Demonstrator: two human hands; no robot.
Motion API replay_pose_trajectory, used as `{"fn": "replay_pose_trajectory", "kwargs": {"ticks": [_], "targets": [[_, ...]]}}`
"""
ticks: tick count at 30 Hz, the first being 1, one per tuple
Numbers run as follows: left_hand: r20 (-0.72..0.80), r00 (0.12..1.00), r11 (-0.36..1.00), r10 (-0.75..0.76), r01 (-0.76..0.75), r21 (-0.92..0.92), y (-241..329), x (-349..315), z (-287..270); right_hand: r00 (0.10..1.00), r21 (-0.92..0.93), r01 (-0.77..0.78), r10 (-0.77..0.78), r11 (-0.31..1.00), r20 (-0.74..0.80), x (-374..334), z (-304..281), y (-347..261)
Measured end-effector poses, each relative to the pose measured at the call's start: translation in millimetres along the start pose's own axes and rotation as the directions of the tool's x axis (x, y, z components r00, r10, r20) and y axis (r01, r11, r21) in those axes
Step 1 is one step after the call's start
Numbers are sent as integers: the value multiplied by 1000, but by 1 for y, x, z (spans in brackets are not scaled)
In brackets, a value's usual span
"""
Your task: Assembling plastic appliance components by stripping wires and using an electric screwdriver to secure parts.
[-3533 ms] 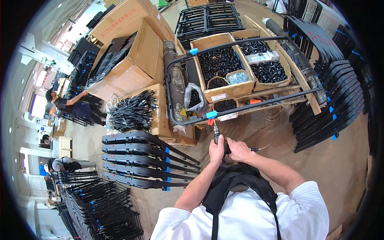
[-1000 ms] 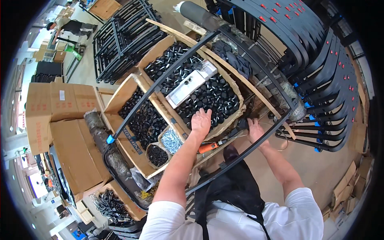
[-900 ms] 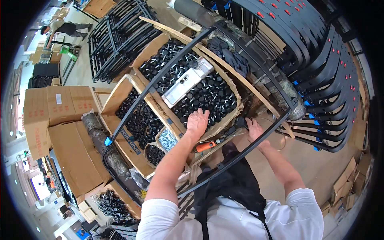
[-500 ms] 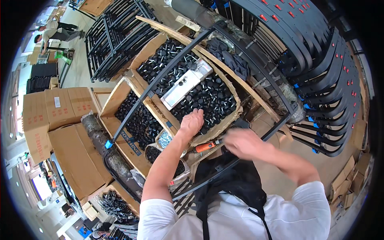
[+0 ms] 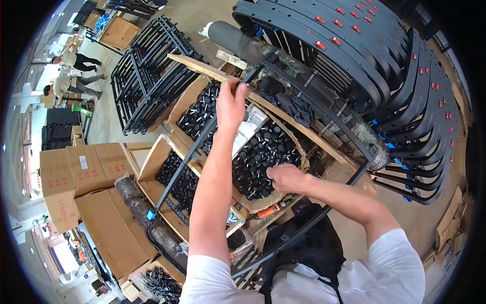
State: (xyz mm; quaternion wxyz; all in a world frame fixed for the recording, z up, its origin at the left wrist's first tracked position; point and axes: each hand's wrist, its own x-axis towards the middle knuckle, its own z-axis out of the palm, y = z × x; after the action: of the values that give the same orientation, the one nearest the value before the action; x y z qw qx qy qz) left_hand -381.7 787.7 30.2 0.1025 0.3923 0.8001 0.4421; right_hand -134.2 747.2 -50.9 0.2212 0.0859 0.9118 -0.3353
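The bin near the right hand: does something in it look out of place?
A pale box lies aslant on the loose black knobs, partly behind the left forearm. It looks odd, being larger and paler than they are.

From where I'm standing, the person has on a plain white T-shirt (image 5: 357, 283), its short sleeves cut loose and wide, with soft creases running across the cloth. The left sleeve (image 5: 208, 276) and the right sleeve (image 5: 395, 258) both stop on the upper arm, leaving the forearms bare down to an uncovered left grip (image 5: 231, 107) and right grip (image 5: 286, 178). Over the shirt goes a black apron (image 5: 311, 248), matte and rumpled, bunched in folds at the front. Dark straps run up from it over the white chest, one of them (image 5: 265, 290) on the left side.
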Motion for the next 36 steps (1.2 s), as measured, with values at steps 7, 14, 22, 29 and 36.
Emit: {"fn": "replay_pose_trajectory", "kwargs": {"ticks": [7, 14, 22, 29, 36], "targets": [[90, 996, 997, 20, -26, 77, -12, 73, 52, 939, 525, 95, 98, 846, -329, -130, -63, 20], [85, 962, 957, 258, -267, 115, -18, 75, 62, 865, 699, -77, 397, 711, -308, -209, -81, 32], [186, 980, 855, 76, 32, -518, -40, 77, 69, 670, 665, -11, 499, 747, -550, -229, -70, 50], [329, 936, 926, 126, 8, -378, -41, 80, 72, 532, 650, -158, 619, 743, -578, -252, -65, 63], [89, 924, 924, 373, -361, -127, -59, 92, 75, 411, 496, -405, 638, 768, -651, -270, -64, 72]]}}
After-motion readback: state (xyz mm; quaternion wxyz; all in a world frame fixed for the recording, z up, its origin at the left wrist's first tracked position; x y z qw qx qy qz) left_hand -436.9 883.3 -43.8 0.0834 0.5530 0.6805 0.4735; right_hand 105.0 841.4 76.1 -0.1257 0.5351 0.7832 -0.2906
